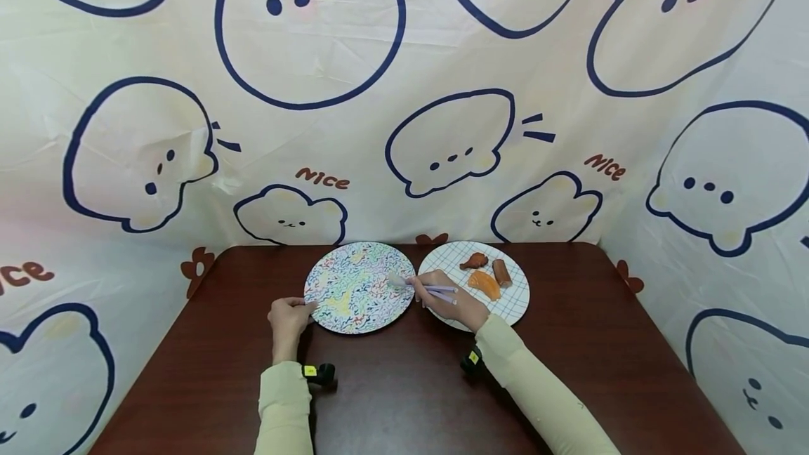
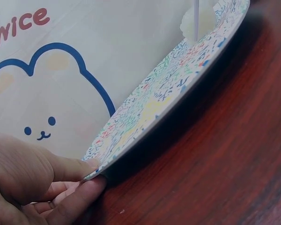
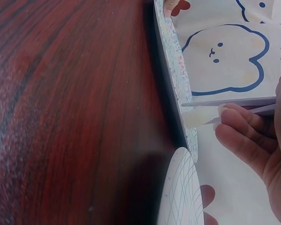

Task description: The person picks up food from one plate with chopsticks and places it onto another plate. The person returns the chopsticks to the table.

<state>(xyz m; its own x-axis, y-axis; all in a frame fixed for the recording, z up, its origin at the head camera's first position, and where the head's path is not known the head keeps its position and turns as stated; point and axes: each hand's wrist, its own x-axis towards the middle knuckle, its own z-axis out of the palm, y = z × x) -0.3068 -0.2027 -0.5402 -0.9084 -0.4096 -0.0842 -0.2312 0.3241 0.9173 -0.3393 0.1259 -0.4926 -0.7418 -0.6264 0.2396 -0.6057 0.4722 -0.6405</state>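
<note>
Purple chopsticks [image 1: 442,288] are gripped in my right hand [image 1: 456,302], their tips at a pale, whitish piece with a scalloped edge [image 2: 206,26]. This piece is at the right side of a round plate with multicoloured speckles [image 1: 354,279]; whether it touches the plate I cannot tell. My left hand [image 1: 289,318] pinches the speckled plate's left rim, thumb on top and a finger underneath. Under my right forearm and hand lies part of a white plate with a grid pattern [image 1: 518,290]. On it are a toy-like drumstick [image 1: 474,260], a brown sausage-like piece [image 1: 501,273] and an orange wedge-shaped piece [image 1: 484,285].
Both plates lie near the far edge of a dark brown wooden table [image 1: 392,385], side by side. Behind and beside the table hangs a pale cloth [image 1: 354,139] printed with bear faces. Each wrist wears a small black camera.
</note>
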